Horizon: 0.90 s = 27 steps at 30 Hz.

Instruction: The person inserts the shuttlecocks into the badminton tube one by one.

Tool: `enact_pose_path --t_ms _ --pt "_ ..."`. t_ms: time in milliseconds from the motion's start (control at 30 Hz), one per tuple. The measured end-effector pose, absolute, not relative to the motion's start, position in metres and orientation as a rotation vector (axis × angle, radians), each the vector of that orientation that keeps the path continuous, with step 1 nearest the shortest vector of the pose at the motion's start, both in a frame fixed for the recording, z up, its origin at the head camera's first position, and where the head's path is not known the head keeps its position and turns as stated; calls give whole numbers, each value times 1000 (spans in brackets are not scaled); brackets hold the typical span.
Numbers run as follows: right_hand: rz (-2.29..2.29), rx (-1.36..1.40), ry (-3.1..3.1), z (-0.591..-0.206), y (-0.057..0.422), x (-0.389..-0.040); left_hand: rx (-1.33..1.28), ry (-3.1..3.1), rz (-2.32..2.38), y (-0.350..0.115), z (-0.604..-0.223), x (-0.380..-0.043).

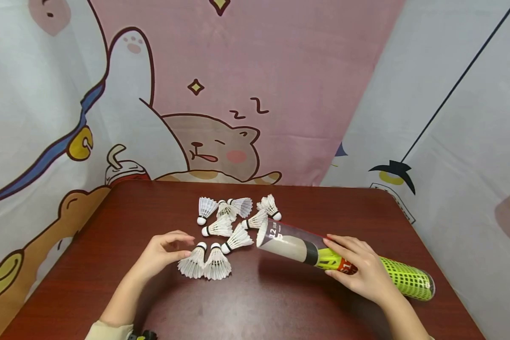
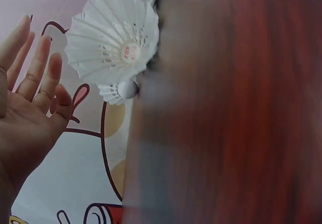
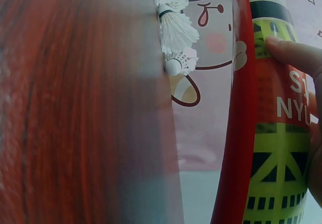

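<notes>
My right hand [image 1: 363,269] grips a clear shuttlecock tube [image 1: 289,242] around its middle, fingers and thumb on either side. The tube lies slantwise, its white-rimmed end toward the shuttlecocks. Through its wall show yellow-green netting [image 1: 408,279] and a red label [image 3: 282,90]. My left hand [image 1: 163,255] holds nothing; its fingers are loosely bent, right beside the nearest white shuttlecock [image 1: 192,264]. In the left wrist view this hand [image 2: 32,93] appears apart from a feather skirt [image 2: 113,38]. A second shuttlecock [image 1: 217,265] lies alongside, cork pointing away from me.
Several more white shuttlecocks lie scattered farther back, among them one by the tube's end [image 1: 255,220] and one at the back left [image 1: 206,209]. The dark red-brown table [image 1: 221,311] meets a cartoon-printed cloth [image 1: 280,94] behind. A dark band circles my left wrist.
</notes>
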State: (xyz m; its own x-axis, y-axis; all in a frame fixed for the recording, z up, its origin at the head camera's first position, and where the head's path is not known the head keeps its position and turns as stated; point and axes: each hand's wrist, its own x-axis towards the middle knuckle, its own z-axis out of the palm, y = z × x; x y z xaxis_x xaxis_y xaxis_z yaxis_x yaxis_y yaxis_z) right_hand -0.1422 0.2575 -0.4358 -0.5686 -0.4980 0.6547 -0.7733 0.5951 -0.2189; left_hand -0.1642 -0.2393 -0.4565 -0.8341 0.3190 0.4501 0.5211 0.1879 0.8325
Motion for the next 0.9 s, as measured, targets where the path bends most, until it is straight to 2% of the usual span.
enact_pose_path --t_ms 367,900 --pt "677 1006 -2244 -435 260 -143 -966 -2361 -1766 -252 -469 -158" --pt "667 1003 -2250 -436 260 -144 -894 -2396 -1688 -261 -479 -160"
